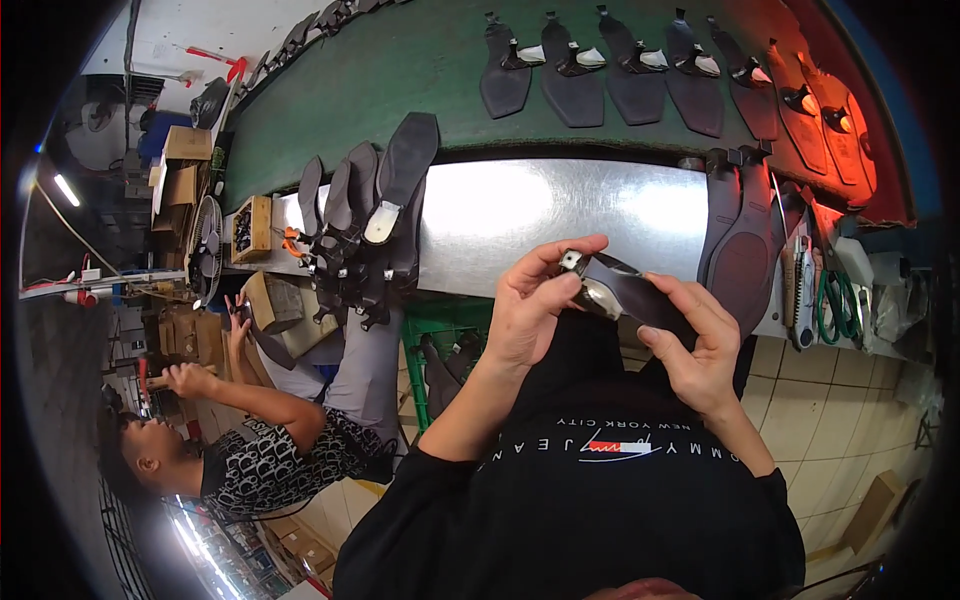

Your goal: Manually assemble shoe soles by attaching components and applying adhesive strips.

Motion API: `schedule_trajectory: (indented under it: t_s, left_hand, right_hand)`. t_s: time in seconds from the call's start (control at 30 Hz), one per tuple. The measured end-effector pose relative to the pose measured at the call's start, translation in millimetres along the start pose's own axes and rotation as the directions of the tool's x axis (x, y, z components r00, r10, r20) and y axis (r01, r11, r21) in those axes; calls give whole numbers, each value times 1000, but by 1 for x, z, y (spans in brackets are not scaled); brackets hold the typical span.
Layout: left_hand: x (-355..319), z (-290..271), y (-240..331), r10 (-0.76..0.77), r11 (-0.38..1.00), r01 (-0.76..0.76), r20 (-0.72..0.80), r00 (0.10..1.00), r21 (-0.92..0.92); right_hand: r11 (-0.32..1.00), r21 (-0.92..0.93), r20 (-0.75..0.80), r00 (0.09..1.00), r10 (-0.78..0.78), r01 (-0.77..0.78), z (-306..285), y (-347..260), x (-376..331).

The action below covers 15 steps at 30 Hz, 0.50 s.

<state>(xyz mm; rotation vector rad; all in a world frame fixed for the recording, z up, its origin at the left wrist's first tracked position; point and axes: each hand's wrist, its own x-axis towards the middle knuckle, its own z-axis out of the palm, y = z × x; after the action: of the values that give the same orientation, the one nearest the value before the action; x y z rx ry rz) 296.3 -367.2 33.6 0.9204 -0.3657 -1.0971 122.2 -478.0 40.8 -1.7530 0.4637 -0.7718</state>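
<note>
Right below the near edge of the shiny metal workbench [520, 210], both hands hold one dark shoe sole [625, 292] with a pale silvery patch at its heel end. The left hand [530, 305] is closed on that pale end, thumb and forefinger pinching it from above and below. The right hand [695, 345] is wrapped around the darker end of the sole, fingers curled over its top edge, so neither hand is spread wide.

On the green belt [400, 70] beyond the workbench, seven dark soles [640, 75] lie in one row, each with a small heel piece at its narrow end; the two rightmost glow orange under a red light. Leaning upright at the left part of the workbench stand about four more dark soles [370, 215], one with a pale heel patch like the held one. At the right part of the workbench two larger dark soles [745, 235] lean together. Just right of those lie one pair of green-handled scissors [835, 305] and one pale tool [803, 300] whose kind I cannot tell.

At the left end of the workbench sits one small wooden box [252, 228] of dark bits. Below that end another person [270, 450] in a patterned black-and-white shirt leans over cardboard boxes [180, 330], holding something I cannot make out.
</note>
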Motion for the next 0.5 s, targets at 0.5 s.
schedule_trajectory:
  t_s: [0.5]
  left_hand:
    - [-1, -4, -8, 50, 999, -50, 13, 999, 20]
  right_hand:
    - [997, 50, -6, 998, -58, 58, -1, 3, 0]
